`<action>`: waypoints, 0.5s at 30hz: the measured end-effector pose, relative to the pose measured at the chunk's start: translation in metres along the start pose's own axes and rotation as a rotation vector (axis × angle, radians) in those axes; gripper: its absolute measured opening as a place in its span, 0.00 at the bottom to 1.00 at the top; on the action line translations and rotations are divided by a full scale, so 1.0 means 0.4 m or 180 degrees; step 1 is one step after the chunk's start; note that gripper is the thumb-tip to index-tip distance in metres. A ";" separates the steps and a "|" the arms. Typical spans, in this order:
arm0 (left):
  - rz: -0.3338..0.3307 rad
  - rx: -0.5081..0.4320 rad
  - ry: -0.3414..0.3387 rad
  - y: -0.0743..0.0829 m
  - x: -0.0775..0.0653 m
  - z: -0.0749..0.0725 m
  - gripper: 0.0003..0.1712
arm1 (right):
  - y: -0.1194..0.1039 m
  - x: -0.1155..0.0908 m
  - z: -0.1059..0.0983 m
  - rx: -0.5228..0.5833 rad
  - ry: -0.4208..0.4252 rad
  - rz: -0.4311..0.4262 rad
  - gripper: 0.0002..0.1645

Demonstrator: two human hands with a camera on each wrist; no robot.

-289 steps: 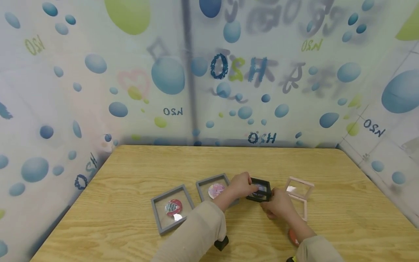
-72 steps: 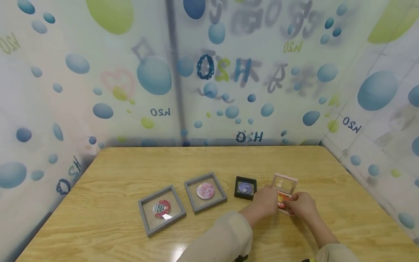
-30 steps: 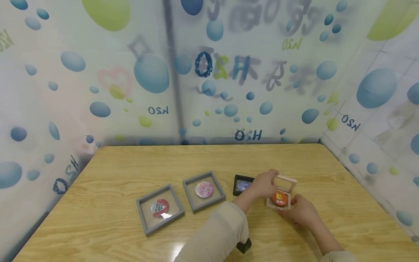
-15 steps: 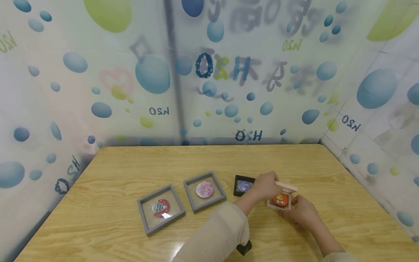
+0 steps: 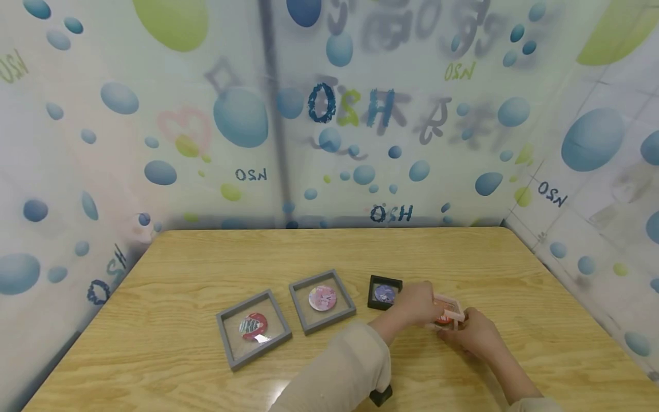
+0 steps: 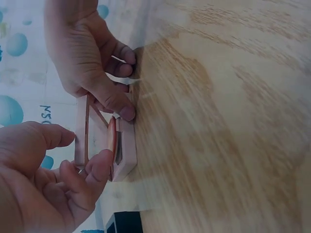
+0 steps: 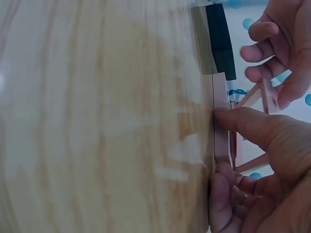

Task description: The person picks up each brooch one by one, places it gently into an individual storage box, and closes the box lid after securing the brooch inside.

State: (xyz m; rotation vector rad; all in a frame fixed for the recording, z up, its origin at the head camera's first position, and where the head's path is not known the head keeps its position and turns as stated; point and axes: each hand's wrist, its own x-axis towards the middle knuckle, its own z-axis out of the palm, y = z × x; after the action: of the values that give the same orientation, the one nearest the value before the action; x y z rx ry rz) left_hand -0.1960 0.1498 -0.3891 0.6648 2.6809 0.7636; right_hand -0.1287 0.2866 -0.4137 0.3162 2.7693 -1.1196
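Note:
A small pink hinged display frame (image 5: 453, 309) stands partly open between both hands, its lid tilted over the base. Inside lies a round red badge (image 5: 443, 320), partly covered by the lid and fingers. My left hand (image 5: 419, 302) pinches the lid (image 6: 81, 136) at its edge, seen closer in the left wrist view. With thumb and curled fingers, my right hand (image 5: 476, 333) grips the base (image 7: 221, 94) at its right side, and the base rests on the table. Just left of my left hand is a black frame (image 5: 372, 294) holding a purple badge (image 5: 384, 293).
Two larger grey frames lie farther left on the wooden table (image 5: 247, 257): one (image 5: 315, 330) with a pink badge (image 5: 322, 298), the other (image 5: 259, 359) with a red-and-striped badge (image 5: 253, 326). A patterned curtain (image 5: 231, 200) hangs behind the table's far edge.
The red badge, earlier on the table, was pressed into the pink frame's base by both hands. Since then my left hand has swung the lid down towards it. The black frame was closed and released.

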 end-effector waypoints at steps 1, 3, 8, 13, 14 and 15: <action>-0.0037 0.0073 -0.0013 0.001 -0.001 0.003 0.09 | 0.000 0.000 0.000 0.0012 -0.0007 -0.0009 0.31; -0.0136 0.0159 -0.0061 0.002 -0.002 0.010 0.15 | 0.000 -0.001 0.000 0.0021 -0.0029 -0.0032 0.31; -0.0330 0.0343 -0.0140 0.009 -0.005 0.024 0.30 | 0.000 0.001 0.001 0.0024 -0.0005 -0.0003 0.30; -0.0313 0.0688 -0.0134 0.013 -0.003 0.032 0.36 | 0.001 0.000 0.002 0.0041 -0.0013 -0.0037 0.31; -0.0298 0.0739 -0.0129 0.013 -0.003 0.034 0.36 | 0.001 0.000 0.002 0.0048 -0.0008 -0.0018 0.31; -0.0291 0.0787 -0.0128 0.013 -0.003 0.036 0.36 | 0.002 0.001 0.002 0.0045 -0.0010 -0.0016 0.31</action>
State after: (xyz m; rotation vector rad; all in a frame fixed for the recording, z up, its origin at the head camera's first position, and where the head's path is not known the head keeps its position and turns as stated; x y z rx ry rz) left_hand -0.1878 0.1593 -0.3981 0.6009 2.7719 0.3946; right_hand -0.1288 0.2865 -0.4148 0.3090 2.7623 -1.1403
